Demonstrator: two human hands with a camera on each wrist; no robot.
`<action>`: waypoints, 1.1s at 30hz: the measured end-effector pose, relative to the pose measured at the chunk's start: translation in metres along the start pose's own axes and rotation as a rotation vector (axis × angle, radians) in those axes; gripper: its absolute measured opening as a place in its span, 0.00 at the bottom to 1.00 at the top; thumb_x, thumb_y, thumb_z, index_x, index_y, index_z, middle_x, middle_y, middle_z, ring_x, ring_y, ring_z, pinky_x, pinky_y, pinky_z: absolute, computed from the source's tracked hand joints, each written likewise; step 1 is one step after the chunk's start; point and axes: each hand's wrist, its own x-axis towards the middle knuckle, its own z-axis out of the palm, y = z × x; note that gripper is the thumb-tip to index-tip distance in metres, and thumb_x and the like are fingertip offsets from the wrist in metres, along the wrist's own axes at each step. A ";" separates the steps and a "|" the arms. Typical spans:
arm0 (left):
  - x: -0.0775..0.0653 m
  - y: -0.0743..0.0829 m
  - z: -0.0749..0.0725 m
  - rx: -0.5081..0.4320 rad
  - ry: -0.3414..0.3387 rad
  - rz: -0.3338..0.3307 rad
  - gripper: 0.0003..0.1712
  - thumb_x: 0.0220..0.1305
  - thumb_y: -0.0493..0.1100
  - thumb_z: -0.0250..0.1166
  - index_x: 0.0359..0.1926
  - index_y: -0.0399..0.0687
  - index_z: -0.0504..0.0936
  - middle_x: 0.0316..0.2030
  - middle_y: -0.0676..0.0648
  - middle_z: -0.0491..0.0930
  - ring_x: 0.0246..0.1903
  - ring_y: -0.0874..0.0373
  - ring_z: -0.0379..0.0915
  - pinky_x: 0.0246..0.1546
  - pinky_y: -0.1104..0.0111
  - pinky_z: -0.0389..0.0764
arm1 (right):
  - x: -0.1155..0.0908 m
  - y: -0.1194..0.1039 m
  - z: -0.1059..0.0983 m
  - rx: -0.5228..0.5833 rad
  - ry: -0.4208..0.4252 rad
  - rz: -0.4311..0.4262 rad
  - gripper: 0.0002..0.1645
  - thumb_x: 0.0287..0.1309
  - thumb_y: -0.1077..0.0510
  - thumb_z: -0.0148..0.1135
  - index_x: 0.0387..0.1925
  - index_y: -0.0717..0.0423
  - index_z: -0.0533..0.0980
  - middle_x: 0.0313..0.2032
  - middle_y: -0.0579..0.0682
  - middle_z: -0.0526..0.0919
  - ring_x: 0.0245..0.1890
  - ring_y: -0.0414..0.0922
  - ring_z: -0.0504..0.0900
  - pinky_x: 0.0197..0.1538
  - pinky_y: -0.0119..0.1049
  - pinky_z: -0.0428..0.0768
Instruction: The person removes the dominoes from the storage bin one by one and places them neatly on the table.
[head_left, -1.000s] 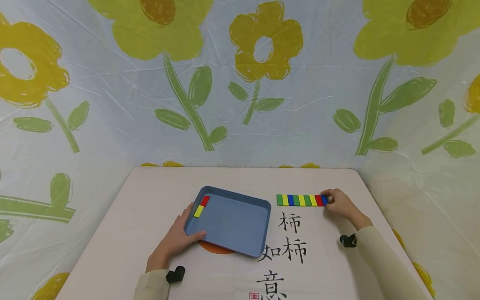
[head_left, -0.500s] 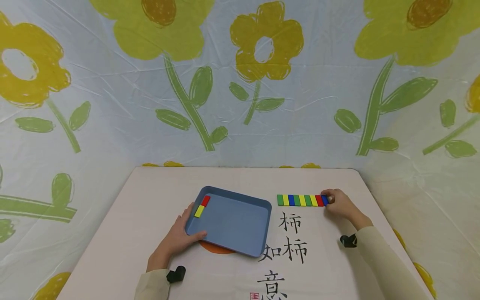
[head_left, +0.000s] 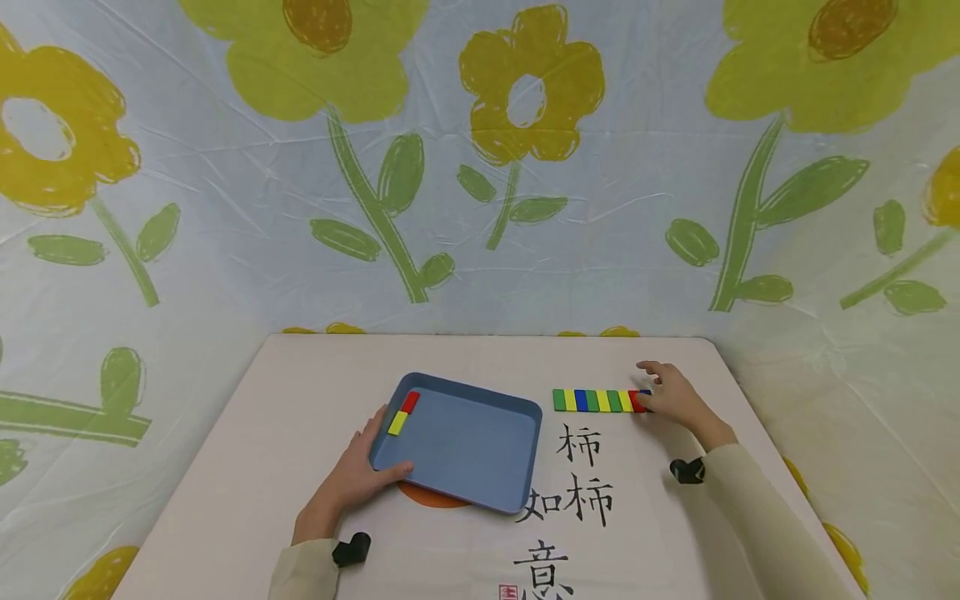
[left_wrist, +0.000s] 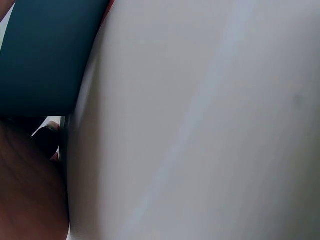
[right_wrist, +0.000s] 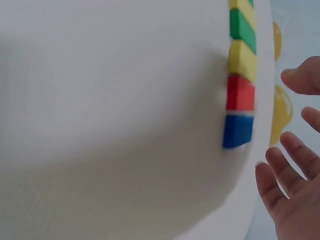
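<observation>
My left hand (head_left: pixel 354 473) holds the near left corner of a blue-grey tray (head_left: pixel 474 450), thumb over the front rim and fingers along the left side. Inside the tray, a red block (head_left: pixel 410 402) and a yellow block (head_left: pixel 398 423) lie end to end. At the right, a straight row of green, yellow, blue and red blocks (head_left: pixel 592 400) lies side by side on the table. Over its right end hovers my right hand (head_left: pixel 677 403), thumb and fingers spread apart and holding nothing. The right wrist view shows the blue end block (right_wrist: pixel 238 130) beside a red one (right_wrist: pixel 240 93).
Black brush characters (head_left: pixel 588 498) mark the pale tabletop (head_left: pixel 300 375) right of the tray and below the row. An orange printed shape (head_left: pixel 433 497) shows partly under the tray's front edge. A flower-patterned curtain (head_left: pixel 585 275) surrounds the table's back and sides.
My right hand has let go of the blue end block, lifted slightly and spread its fingers. The row stays in place, and my left hand has not moved from the tray.
</observation>
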 end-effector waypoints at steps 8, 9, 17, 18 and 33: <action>-0.001 -0.001 0.000 -0.004 0.008 0.000 0.66 0.55 0.72 0.71 0.83 0.68 0.41 0.82 0.39 0.47 0.79 0.26 0.34 0.71 0.27 0.50 | 0.010 -0.034 0.008 0.039 0.040 -0.071 0.47 0.64 0.49 0.67 0.76 0.64 0.58 0.67 0.73 0.67 0.63 0.69 0.71 0.62 0.67 0.75; -0.001 -0.001 0.000 -0.003 0.009 0.001 0.66 0.55 0.72 0.71 0.83 0.68 0.41 0.82 0.39 0.47 0.79 0.26 0.35 0.71 0.27 0.50 | 0.011 -0.040 0.009 0.045 0.039 -0.080 0.48 0.64 0.49 0.67 0.76 0.64 0.58 0.68 0.73 0.66 0.63 0.69 0.71 0.62 0.67 0.75; 0.000 0.000 0.000 0.011 0.003 -0.009 0.66 0.55 0.72 0.71 0.83 0.67 0.41 0.82 0.39 0.47 0.79 0.26 0.36 0.71 0.27 0.52 | 0.017 -0.089 0.031 0.124 0.009 -0.166 0.51 0.63 0.46 0.69 0.79 0.58 0.56 0.70 0.69 0.64 0.65 0.67 0.71 0.61 0.65 0.77; -0.001 0.000 -0.001 0.012 0.001 -0.012 0.66 0.55 0.72 0.71 0.83 0.67 0.41 0.82 0.38 0.47 0.79 0.25 0.36 0.71 0.27 0.52 | 0.019 -0.095 0.035 0.139 0.000 -0.179 0.51 0.63 0.47 0.69 0.79 0.58 0.55 0.70 0.68 0.64 0.65 0.67 0.71 0.61 0.65 0.77; -0.001 0.004 -0.002 0.005 -0.001 -0.030 0.67 0.54 0.72 0.72 0.83 0.68 0.41 0.82 0.38 0.47 0.79 0.25 0.36 0.70 0.26 0.53 | 0.028 -0.185 0.094 0.271 -0.077 -0.280 0.53 0.59 0.46 0.72 0.80 0.49 0.57 0.72 0.61 0.64 0.67 0.59 0.72 0.63 0.59 0.78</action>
